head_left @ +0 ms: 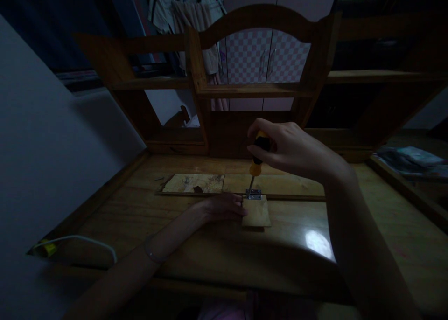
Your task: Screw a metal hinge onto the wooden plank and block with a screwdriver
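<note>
My right hand (280,145) is wrapped round the yellow and black handle of a screwdriver (255,169). Its shaft points down, with the tip at a small metal hinge (254,197). The hinge joins a small square wooden piece (256,212) to a long wooden board (280,184) lying across the desk. My left hand (226,207) grips the left edge of the square piece, fingers closed, just beside the hinge. Rough, damaged wood (196,183) shows on the left part of the board.
Beneath everything is a wooden desktop (189,250). A wooden shelf unit (259,90) rises at the back. A yellow object (47,248) and a pale cable (87,239) lie at the left. Plastic-wrapped items (413,159) are at the right.
</note>
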`<state>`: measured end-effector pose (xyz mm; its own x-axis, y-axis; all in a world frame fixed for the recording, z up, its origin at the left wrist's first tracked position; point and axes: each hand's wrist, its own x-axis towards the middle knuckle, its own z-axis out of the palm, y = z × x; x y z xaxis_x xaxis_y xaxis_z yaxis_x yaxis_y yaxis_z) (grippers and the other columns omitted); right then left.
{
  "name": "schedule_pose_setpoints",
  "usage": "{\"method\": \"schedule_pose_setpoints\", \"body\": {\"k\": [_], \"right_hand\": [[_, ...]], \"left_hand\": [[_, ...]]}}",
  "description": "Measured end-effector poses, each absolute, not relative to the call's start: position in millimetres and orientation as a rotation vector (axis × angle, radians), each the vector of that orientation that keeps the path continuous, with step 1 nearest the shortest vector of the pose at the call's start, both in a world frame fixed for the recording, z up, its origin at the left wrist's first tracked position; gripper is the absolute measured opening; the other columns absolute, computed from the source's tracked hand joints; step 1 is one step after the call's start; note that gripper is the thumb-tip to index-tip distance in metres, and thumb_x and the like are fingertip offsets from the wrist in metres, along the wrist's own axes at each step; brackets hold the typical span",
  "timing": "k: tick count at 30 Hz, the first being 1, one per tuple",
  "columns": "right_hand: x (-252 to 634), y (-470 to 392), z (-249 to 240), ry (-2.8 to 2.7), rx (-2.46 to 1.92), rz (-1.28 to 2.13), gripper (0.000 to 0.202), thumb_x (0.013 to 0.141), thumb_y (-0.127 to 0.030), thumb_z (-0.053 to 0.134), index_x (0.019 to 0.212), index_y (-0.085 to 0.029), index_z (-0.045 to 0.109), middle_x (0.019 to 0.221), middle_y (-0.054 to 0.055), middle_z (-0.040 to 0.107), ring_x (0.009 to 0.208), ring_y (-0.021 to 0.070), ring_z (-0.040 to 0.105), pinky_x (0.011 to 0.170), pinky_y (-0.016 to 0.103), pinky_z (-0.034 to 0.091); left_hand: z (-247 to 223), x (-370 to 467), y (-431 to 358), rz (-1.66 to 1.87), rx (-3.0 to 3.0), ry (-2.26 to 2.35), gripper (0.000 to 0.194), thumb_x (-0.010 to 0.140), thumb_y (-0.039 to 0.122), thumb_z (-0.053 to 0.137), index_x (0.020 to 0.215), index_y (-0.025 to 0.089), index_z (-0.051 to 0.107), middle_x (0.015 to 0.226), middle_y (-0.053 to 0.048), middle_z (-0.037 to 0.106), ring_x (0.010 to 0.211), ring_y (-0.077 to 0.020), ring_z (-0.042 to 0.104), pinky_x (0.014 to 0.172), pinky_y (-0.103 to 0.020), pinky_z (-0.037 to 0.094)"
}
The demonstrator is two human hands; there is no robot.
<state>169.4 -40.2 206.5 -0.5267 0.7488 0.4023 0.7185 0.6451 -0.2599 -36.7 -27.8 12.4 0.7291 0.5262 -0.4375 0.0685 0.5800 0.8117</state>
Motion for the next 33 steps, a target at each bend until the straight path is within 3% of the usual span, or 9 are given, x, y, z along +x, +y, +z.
{"method": "schedule_pose_setpoints", "body": {"k": [12, 22, 28, 33], "right_hand": [[167.8, -45.8, 210.7, -2.416, -1.112, 0.135, 0.028, 0.086, -0.028, 0.055, 0.111, -0.019, 0.060, 0.090, 0.004, 0.065, 0.077, 0.0172, 0.057, 0.069, 0.029, 0.039], [161.4, -43.8, 205.0, -2.380, -1.219, -0.055, 0.026, 0.091, -0.043, 0.053, 0.104, -0.022, 0.059, 0.077, 0.003, 0.063, 0.066, 0.0169, 0.055, 0.063, 0.029, 0.036], [161.9, -49.4, 211.2, -2.421, -1.119, 0.068, 0.026, 0.086, -0.028, 0.053, 0.109, -0.020, 0.061, 0.095, 0.005, 0.067, 0.083, 0.0195, 0.060, 0.072, 0.029, 0.039], [160.5, -48.6, 211.2, -2.440, -1.085, 0.109, 0.020, 0.088, -0.030, 0.052, 0.103, -0.020, 0.061, 0.085, 0.003, 0.066, 0.071, 0.0163, 0.057, 0.068, 0.028, 0.038]], "left_hand": [[20.9, -37.4, -31.3, 0.296, 0.987, 0.710, 0.040, 0.067, 0.025, 0.088, 0.101, 0.013, 0.071, 0.106, -0.008, 0.073, 0.098, -0.0169, 0.069, 0.094, -0.028, 0.051], [14.0, -38.8, -27.9, 0.281, 0.991, 0.695, 0.044, 0.066, 0.027, 0.089, 0.103, 0.013, 0.071, 0.110, -0.009, 0.072, 0.099, -0.0176, 0.069, 0.093, -0.027, 0.051], [23.0, -37.6, -30.3, 0.273, 0.985, 0.695, 0.040, 0.066, 0.027, 0.089, 0.100, 0.014, 0.071, 0.102, -0.007, 0.074, 0.100, -0.0184, 0.069, 0.095, -0.029, 0.051], [19.9, -36.9, -30.5, 0.283, 0.983, 0.680, 0.042, 0.067, 0.027, 0.088, 0.102, 0.013, 0.070, 0.105, -0.007, 0.073, 0.095, -0.0165, 0.068, 0.094, -0.028, 0.050]]}}
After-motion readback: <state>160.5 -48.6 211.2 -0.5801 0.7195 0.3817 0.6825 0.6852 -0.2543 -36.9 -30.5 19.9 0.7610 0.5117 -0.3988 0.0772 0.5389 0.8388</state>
